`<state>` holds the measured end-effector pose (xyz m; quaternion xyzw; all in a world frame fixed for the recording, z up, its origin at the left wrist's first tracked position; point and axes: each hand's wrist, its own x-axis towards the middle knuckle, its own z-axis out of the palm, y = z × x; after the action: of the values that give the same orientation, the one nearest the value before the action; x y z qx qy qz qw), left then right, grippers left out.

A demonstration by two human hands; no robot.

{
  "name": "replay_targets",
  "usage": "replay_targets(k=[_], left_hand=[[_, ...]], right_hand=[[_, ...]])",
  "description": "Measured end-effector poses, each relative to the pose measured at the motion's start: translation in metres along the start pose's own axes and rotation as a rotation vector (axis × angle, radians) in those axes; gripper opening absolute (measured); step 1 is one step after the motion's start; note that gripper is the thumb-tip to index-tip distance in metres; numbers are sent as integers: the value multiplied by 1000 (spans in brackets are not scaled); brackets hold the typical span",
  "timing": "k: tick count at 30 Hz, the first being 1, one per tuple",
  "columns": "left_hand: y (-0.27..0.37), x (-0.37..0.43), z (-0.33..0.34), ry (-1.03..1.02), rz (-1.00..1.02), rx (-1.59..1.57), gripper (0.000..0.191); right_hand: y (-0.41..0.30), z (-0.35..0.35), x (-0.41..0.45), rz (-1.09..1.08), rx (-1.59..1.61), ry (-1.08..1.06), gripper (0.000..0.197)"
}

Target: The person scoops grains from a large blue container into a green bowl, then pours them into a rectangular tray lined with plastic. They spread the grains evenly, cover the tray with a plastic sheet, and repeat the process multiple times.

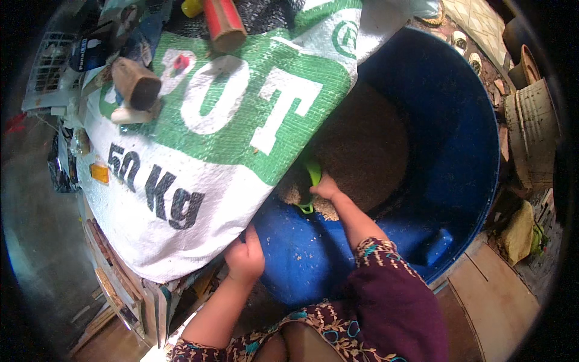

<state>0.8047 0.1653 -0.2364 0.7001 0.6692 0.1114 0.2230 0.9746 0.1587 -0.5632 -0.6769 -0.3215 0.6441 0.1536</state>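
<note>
My right hand reaches down into a large blue plastic drum and grips a bright green plastic scoop. The scoop is partly in shadow, down at the loose brown grain in the drum. A paler patch of grain lies beside it. My left hand is bent at the lower edge of a white and green woven sack, close to the drum's rim. Some of its fingers are hidden, so whether it grips the sack or the rim is unclear. The sack overlaps the drum's left side.
Wooden or bamboo pieces and an orange block lie on the sack. Boards stand below it. To the drum's right are a dirty pale bucket, a yellowish block and a flat board. Shoes stand beyond the drum.
</note>
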Motion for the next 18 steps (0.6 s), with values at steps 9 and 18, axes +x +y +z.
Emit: replay_targets(k=[9,18], left_hand=[[-5,10,7,37,118,36,37],[-3,17,14,13,66,29,49]], right_hand=[[-17,-93,-170,-401,522,-5,107],[6,-182,-352,-267,1053,163,89]])
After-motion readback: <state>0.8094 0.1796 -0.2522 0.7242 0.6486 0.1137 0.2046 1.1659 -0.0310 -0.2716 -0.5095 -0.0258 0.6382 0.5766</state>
